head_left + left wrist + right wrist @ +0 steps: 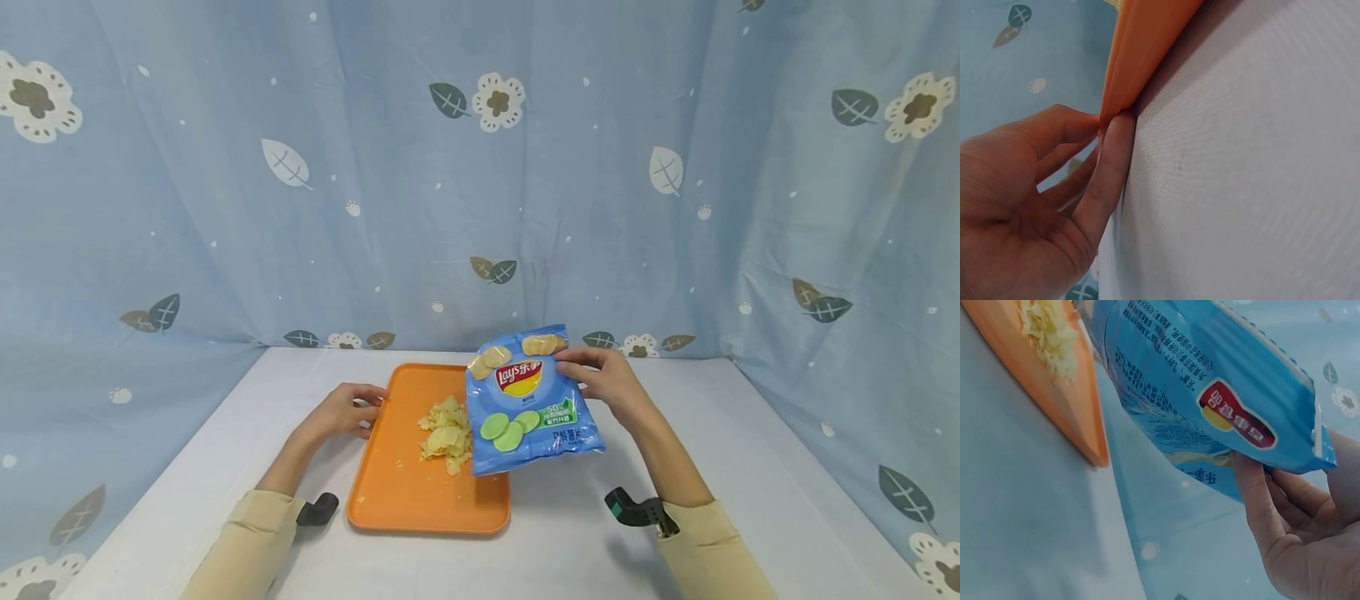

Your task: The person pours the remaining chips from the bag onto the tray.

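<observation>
A blue Lay's potato chip bag (498, 400) is tilted above the right part of an orange tray (420, 504). My right hand (606, 379) pinches the bag near its upper right edge; in the right wrist view the thumb and fingers (1254, 494) grip its side. A small heap of pale yellow potato chips (447, 437) lies on the tray, partly covered by the bag in the head view. At the tray's left edge, my left hand (347, 410) holds the rim between thumb and fingertips, as the left wrist view shows close up.
The tray lies on a white table (570, 550). A blue curtain (405, 208) with leaves and flowers hangs behind the table and along both sides. A black wrist camera (318, 510) is worn on the left wrist and another black camera (633, 508) on the right.
</observation>
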A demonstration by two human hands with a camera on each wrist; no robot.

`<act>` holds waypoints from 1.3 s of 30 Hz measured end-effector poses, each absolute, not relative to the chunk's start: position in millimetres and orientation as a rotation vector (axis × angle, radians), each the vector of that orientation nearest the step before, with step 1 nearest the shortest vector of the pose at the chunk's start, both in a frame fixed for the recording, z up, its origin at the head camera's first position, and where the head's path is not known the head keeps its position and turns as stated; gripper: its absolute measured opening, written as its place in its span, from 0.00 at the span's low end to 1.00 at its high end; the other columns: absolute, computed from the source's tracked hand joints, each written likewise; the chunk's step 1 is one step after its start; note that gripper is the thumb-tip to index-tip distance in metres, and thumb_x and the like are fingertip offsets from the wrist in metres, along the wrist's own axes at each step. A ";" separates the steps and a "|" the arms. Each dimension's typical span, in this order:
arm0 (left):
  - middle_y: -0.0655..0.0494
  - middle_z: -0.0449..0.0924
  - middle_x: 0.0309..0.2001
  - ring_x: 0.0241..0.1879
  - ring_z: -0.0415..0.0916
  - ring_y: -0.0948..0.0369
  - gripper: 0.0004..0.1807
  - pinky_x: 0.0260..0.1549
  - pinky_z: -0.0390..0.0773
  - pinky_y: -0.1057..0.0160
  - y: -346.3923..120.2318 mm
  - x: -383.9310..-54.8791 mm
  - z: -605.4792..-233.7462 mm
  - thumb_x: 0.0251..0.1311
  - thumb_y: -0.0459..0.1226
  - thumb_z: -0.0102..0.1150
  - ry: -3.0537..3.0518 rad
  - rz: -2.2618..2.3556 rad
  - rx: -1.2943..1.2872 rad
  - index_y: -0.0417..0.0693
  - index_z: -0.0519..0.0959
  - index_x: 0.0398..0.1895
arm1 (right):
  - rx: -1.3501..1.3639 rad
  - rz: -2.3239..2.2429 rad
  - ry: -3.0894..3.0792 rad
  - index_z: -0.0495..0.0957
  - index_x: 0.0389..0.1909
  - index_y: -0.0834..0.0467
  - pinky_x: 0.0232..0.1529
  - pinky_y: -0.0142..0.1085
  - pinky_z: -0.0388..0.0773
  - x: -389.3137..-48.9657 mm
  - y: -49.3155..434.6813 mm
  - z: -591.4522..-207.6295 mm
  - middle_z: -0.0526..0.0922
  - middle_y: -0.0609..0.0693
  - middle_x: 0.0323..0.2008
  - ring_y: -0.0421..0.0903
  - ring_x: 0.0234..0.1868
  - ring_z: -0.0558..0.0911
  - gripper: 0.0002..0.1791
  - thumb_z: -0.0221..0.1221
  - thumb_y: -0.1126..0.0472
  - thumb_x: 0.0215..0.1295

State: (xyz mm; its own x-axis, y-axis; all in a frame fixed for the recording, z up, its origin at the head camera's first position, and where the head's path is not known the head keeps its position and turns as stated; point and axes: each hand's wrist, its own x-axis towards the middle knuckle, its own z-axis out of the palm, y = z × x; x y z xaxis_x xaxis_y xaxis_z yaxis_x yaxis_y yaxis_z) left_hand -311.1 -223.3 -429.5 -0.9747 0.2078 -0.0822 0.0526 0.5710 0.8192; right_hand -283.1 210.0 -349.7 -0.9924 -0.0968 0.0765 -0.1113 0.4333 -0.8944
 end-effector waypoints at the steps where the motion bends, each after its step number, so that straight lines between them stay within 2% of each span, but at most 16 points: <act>1: 0.38 0.76 0.51 0.36 0.79 0.59 0.21 0.30 0.88 0.60 -223.3 -311.3 -429.7 0.62 0.28 0.56 2.631 1.366 0.223 0.37 0.77 0.59 | 0.186 1.657 -2.649 0.80 0.56 0.53 0.52 0.44 0.85 -282.9 211.6 -350.9 0.76 0.56 0.61 0.54 0.54 0.79 0.23 0.62 0.46 0.64; 11: 0.37 0.76 0.51 0.36 0.79 0.58 0.21 0.30 0.88 0.60 -224.5 -312.6 -429.9 0.62 0.28 0.56 2.624 1.378 0.237 0.37 0.77 0.59 | 0.137 1.721 -2.632 0.79 0.58 0.54 0.58 0.51 0.81 -279.5 227.1 -356.4 0.73 0.56 0.65 0.56 0.60 0.77 0.26 0.62 0.45 0.64; 25: 0.39 0.77 0.50 0.35 0.79 0.59 0.21 0.29 0.88 0.61 -224.2 -313.9 -431.9 0.61 0.28 0.56 2.639 1.359 0.227 0.38 0.77 0.59 | -0.036 1.796 -2.636 0.75 0.63 0.52 0.64 0.54 0.75 -277.0 247.3 -365.4 0.69 0.55 0.69 0.57 0.63 0.74 0.29 0.60 0.42 0.65; 29: 0.39 0.76 0.50 0.35 0.79 0.59 0.21 0.29 0.88 0.60 -224.8 -314.7 -432.7 0.61 0.28 0.56 2.632 1.366 0.229 0.38 0.77 0.59 | -0.068 1.812 -2.629 0.73 0.65 0.51 0.63 0.49 0.78 -276.9 253.5 -368.0 0.68 0.55 0.70 0.55 0.62 0.75 0.31 0.59 0.40 0.65; 35: 0.38 0.76 0.51 0.36 0.79 0.59 0.21 0.30 0.88 0.60 -225.1 -315.0 -433.0 0.62 0.28 0.56 2.618 1.380 0.219 0.38 0.77 0.59 | -0.132 1.866 -2.587 0.72 0.66 0.51 0.53 0.34 0.83 -280.1 261.9 -373.4 0.68 0.56 0.69 0.53 0.57 0.76 0.32 0.60 0.41 0.65; 39: 0.38 0.76 0.51 0.36 0.79 0.59 0.21 0.30 0.88 0.60 -224.9 -314.4 -432.4 0.62 0.28 0.56 2.616 1.379 0.216 0.38 0.77 0.59 | -0.194 1.895 -2.567 0.72 0.67 0.52 0.50 0.29 0.83 -281.7 266.7 -376.6 0.68 0.57 0.69 0.54 0.56 0.75 0.31 0.59 0.42 0.66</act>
